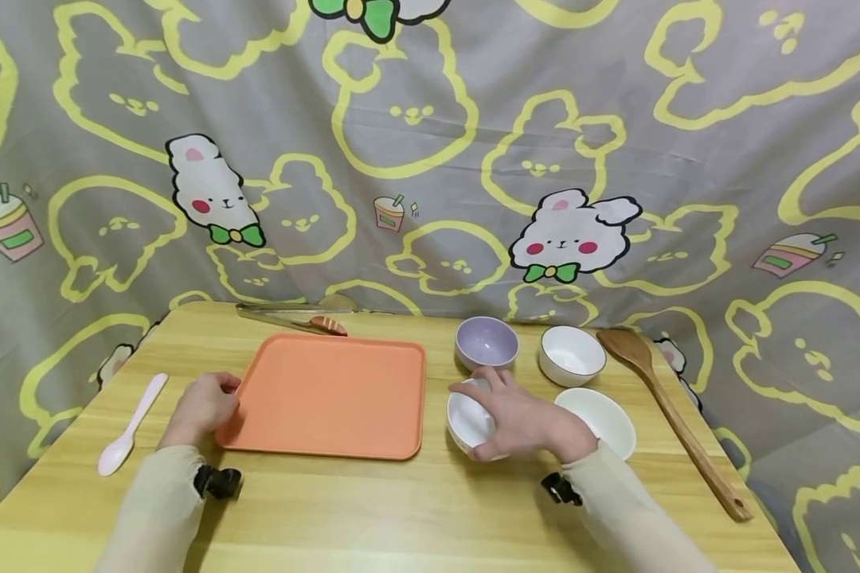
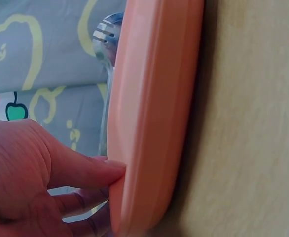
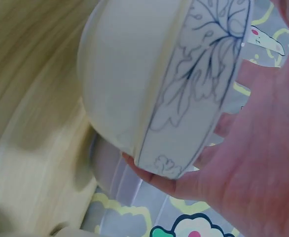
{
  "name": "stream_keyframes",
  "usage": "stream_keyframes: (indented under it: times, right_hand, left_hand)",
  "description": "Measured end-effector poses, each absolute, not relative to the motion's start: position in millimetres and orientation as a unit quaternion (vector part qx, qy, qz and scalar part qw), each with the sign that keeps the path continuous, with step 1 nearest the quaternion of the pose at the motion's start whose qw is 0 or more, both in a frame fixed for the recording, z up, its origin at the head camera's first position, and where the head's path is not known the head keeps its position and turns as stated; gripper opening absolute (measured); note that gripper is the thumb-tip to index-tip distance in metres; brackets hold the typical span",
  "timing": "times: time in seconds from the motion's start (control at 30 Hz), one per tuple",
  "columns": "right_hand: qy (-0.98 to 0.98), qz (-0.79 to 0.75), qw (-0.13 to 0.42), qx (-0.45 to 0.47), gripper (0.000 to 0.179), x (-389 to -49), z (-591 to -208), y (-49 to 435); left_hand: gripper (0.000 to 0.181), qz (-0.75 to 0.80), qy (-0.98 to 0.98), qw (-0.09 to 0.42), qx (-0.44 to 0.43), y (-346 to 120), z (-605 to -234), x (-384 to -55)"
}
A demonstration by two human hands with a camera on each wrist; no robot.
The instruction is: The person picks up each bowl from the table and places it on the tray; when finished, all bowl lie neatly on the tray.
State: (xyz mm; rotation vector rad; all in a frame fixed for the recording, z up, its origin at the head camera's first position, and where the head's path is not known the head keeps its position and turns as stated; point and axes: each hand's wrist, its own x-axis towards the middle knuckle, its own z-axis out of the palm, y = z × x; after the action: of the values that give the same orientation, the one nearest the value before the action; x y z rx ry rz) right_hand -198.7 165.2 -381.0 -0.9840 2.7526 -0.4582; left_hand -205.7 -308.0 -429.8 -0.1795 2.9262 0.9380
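Note:
My left hand (image 1: 202,407) pinches the left rim of an orange rectangular tray (image 1: 330,398). In the left wrist view the thumb lies on the tray's edge (image 2: 117,182), with fingers curled behind it. My right hand (image 1: 523,418) grips a white bowl (image 1: 467,422) by its rim, just right of the tray. Seen from the right wrist, the bowl's side (image 3: 189,94) carries a blue leaf pattern, and the fingers span its rim. Whether the bowl touches the table cannot be told. A purple bowl (image 1: 486,342) stands right behind it.
Right of the purple bowl are a white bowl (image 1: 572,356), a white plate (image 1: 600,422) and a long wooden spatula (image 1: 677,422). A pink spoon (image 1: 132,427) lies at the left. Metal tongs (image 1: 287,320) rest behind the tray, near the patterned curtain (image 1: 430,199).

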Motion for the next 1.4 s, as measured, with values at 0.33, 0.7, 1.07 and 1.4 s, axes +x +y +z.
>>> stream_keyframes:
  times: [0.33, 0.7, 1.07, 1.4]
  right_hand:
    - [0.919, -0.146, 0.086, -0.356, 0.086, -210.3, -367.4, 144.9]
    - [0.911, -0.128, 0.083, -0.383, 0.079, -226.6, -358.4, 118.0]
    - [0.903, -0.116, 0.093, -0.403, 0.077, -246.0, -348.2, 88.3]
    - [0.896, -0.153, 0.132, -0.395, 0.079, -263.4, -348.8, 59.4]
  left_hand:
    - [0.031, 0.294, 0.955, 0.023, -0.031, -312.3, -431.0, -204.8]
    - [0.035, 0.293, 0.955, 0.033, -0.011, -316.1, -430.5, -202.3]
    - [0.038, 0.308, 0.950, 0.050, -0.030, -313.3, -427.5, -206.4]
    - [0.041, 0.312, 0.947, 0.062, -0.029, -315.5, -424.0, -207.5]
